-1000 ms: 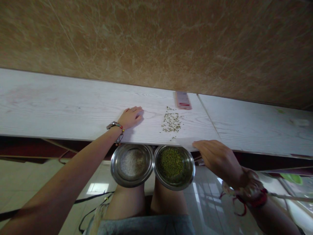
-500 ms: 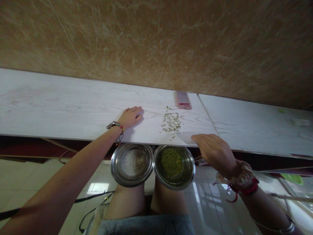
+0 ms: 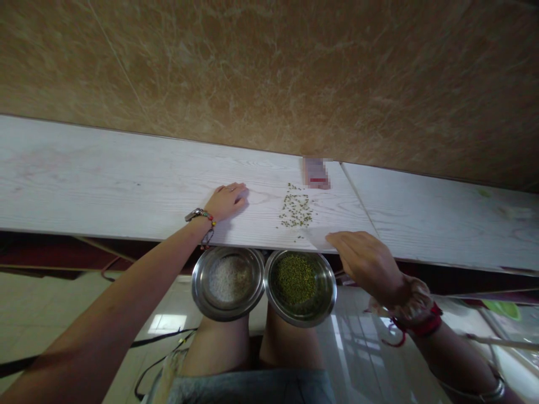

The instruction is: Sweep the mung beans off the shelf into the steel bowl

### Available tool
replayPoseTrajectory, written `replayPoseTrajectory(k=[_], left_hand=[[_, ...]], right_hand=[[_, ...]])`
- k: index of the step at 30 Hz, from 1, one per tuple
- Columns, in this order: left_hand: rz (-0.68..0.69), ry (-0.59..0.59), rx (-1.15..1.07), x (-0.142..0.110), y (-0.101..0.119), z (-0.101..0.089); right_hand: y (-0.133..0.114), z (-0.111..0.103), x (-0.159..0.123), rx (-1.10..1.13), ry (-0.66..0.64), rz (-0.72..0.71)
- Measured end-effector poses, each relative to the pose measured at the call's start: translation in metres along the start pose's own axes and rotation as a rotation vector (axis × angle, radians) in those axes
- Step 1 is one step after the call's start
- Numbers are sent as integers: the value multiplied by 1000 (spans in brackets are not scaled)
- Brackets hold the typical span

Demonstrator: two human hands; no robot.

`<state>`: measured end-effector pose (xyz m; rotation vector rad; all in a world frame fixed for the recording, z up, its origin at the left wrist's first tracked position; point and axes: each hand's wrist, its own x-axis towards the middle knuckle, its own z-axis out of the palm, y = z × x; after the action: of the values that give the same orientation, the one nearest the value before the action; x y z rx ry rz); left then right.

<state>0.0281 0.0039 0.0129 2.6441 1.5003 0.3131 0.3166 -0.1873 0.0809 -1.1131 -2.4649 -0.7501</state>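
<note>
Small green beans point(image 3: 296, 213), which look like mung beans, lie scattered on the white wood-grain counter point(image 3: 168, 179). To their left, my left hand point(image 3: 226, 200) rests palm down with its fingers stretched out, holding nothing. My right hand point(image 3: 366, 257) is at the counter's front edge, right of the beans. Its fingers pinch a thin, pale, see-through sheet point(image 3: 314, 238), whose exact kind I cannot make out. The sheet's left end is near the closest few beans. Below the edge, a steel bowl point(image 3: 329, 297) holds many green beans.
A second steel bowl point(image 3: 199, 292), with white grains in it, touches the first; both are over my thighs. A blurred-out flat object point(image 3: 315, 173) lies at the back of the counter by the brown marbled wall point(image 3: 252, 73). A seam crosses the counter at right.
My right hand has shifted slightly left with the thin sheet. My left hand stays flat on the counter, and the scattered beans look much the same.
</note>
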Motion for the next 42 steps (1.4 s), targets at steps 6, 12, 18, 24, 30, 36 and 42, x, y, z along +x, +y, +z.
replayPoseTrajectory(k=[6, 12, 18, 24, 30, 36, 42], left_hand=[[-18, 2, 1, -1, 2, 0], [-15, 1, 0, -1, 2, -1], [-27, -18, 14, -1, 4, -3], [-28, -18, 17, -2, 3, -2], [-32, -20, 33, -2, 4, -2], [-20, 5, 35, -2, 4, -2], [-28, -13, 26, -3, 4, -3]], right_hand=[[-8, -9, -1, 83, -22, 5], [-10, -8, -3, 121, -51, 38], [-21, -18, 1, 201, -51, 2], [-13, -22, 1, 181, -12, 48], [25, 16, 9, 62, -6, 154], [64, 63, 34, 117, 3, 278], [80, 101, 61, 130, 35, 278]])
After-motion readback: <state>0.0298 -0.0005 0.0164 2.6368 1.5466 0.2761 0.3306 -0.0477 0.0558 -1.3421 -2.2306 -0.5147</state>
